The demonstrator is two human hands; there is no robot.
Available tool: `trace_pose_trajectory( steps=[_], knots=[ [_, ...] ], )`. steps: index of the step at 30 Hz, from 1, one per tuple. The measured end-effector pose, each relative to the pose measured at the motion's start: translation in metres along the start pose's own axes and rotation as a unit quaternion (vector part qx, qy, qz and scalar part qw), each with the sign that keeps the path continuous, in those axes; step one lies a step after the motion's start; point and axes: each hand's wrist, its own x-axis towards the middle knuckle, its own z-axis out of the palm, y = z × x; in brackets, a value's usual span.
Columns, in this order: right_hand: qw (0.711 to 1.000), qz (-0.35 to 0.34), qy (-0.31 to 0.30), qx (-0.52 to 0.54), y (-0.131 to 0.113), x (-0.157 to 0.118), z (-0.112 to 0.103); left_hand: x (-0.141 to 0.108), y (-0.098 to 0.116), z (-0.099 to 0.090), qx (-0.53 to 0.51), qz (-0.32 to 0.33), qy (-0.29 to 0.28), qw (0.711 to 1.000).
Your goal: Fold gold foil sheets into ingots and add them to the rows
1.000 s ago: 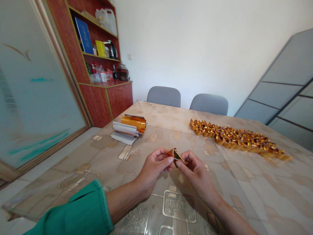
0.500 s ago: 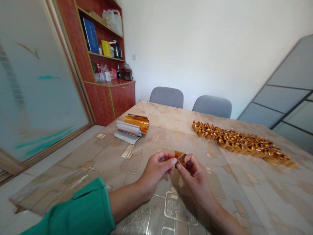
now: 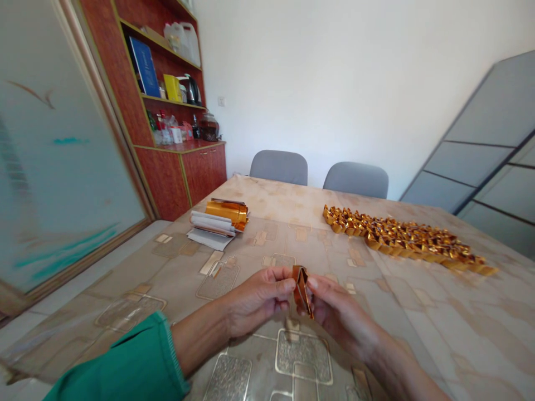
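golden foil strip (image 3: 301,291), folded narrow, stands upright, pinched between the fingertips of the left hand (image 3: 257,301) and right hand (image 3: 340,312), held close together above the patterned tablecloth (image 3: 401,328). farther right, a long band of folded gold pieces (image 3: 403,239) lies done (too packed to count). far left, a foil roll (image 3: 225,213) holds more, on white paper sheets (image 3: 211,231).

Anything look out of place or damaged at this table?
Nothing stands out: the folded gold foil pieces lie in a neat band, and the piece held between left hand and right hand looks undamaged.
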Motion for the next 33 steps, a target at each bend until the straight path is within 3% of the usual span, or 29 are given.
trace_pose_trajectory(
  steps=[3, 4, 11, 17, 22, 33],
  knots=[
    [0.997, 0.035, -0.039, 0.064, 0.003, 0.0, -0.003, -0.001, 0.0, 0.001, -0.057, -0.061, -0.104, 0.991],
    [0.994, 0.044, -0.057, 0.081, 0.004, 0.0, -0.005, -0.001, 0.0, 0.001, -0.073, -0.067, -0.107, 0.989],
    [0.983, 0.052, -0.133, 0.113, 0.008, -0.001, -0.014, -0.004, 0.002, -0.004, -0.085, -0.082, -0.056, 0.991],
    [0.985, 0.055, -0.115, 0.117, 0.007, 0.0, -0.01, -0.006, 0.002, 0.002, -0.089, -0.093, -0.07, 0.989],
    [0.987, 0.029, -0.077, 0.14, 0.005, 0.002, -0.008, -0.005, 0.0, 0.004, -0.168, -0.092, -0.047, 0.98],
    [0.979, 0.057, -0.111, 0.162, 0.005, 0.0, -0.005, -0.005, -0.002, 0.006, -0.231, -0.094, -0.045, 0.967]
  ],
)
